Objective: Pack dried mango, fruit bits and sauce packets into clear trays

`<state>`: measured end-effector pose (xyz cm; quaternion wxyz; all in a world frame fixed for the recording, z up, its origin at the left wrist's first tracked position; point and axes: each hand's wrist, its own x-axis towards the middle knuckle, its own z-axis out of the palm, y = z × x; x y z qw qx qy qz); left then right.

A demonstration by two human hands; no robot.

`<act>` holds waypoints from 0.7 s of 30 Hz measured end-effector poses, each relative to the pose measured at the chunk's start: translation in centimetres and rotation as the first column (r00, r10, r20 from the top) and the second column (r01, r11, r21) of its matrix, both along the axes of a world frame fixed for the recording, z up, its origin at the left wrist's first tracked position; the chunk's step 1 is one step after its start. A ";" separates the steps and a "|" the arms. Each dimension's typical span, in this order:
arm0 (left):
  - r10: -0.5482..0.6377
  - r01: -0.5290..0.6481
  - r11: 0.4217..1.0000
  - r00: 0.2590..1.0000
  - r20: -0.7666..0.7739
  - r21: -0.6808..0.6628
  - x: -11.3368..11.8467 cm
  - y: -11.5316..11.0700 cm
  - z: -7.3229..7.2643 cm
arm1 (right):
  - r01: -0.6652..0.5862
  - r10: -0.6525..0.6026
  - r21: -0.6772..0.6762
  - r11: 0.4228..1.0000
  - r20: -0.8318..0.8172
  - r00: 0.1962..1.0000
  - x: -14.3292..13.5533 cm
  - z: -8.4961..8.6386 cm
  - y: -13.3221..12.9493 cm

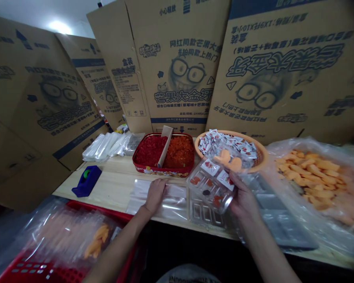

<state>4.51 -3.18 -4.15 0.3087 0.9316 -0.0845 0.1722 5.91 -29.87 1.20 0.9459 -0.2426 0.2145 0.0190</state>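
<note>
In my right hand [244, 198] is a clear plastic compartment tray [198, 182], tilted, its fingers closed on the right edge. The tray holds two small printed sachets, red-orange pieces, a dark piece and, toward its far end, orange pieces [228, 159]. My left hand [155, 195] rests on flat clear plastic bags [175, 202] at the table's front, its fingers curled together at a bag's upper edge. Below the held tray lies another clear compartment tray [205, 212]. More clear trays [279, 222] are stacked to the right of my right hand.
Behind stands a red tin [165, 171] of red and orange pieces, split by cardboard. Beside it is an orange basket [264, 159] of sachets. A plastic sack [283, 143] holds orange pieces. A blue tape dispenser [88, 182], a red crate [73, 204] and cardboard boxes [177, 106] surround the work area.
</note>
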 end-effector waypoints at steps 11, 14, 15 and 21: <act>-0.057 -0.014 0.947 0.976 -0.208 -0.322 -2.5 -1.0 5.8 | 0.165 -0.173 0.103 0.981 0.075 0.982 0.7 1.0 -0.5; -0.040 -0.097 0.862 0.965 -0.258 -0.498 -3.5 -1.7 6.1 | 0.200 -0.212 0.131 0.971 0.089 0.973 0.8 1.7 -0.9; -0.025 -0.143 0.822 0.958 -0.285 -0.551 -3.8 -1.9 6.2 | 0.212 -0.225 0.139 0.967 0.090 0.970 0.8 2.0 -1.0; -0.002 -0.237 0.726 0.938 -0.346 -0.645 -5.1 -2.8 6.0 | 0.220 -0.238 0.156 0.963 0.109 0.965 1.1 3.3 -0.7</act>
